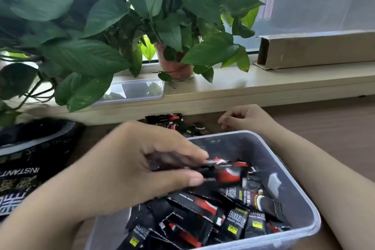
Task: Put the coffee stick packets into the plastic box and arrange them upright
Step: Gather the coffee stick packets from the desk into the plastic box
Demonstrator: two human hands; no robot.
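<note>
A clear plastic box (295,186) stands on the table in front of me, holding several black-and-red coffee stick packets (203,221) that lie jumbled and flat. My left hand (134,170) hovers over the box's left side and pinches a small bundle of packets (225,170) between thumb and fingers. My right hand (243,117) rests on the table just behind the box's far rim, fingers loosely curled and holding nothing. A few more packets (174,122) lie on the table beyond the box.
A black coffee bag (26,168) lies at the left. The box's clear lid (134,91) rests on the window ledge under potted plants (174,67). A long cardboard box (316,48) sits on the ledge at right.
</note>
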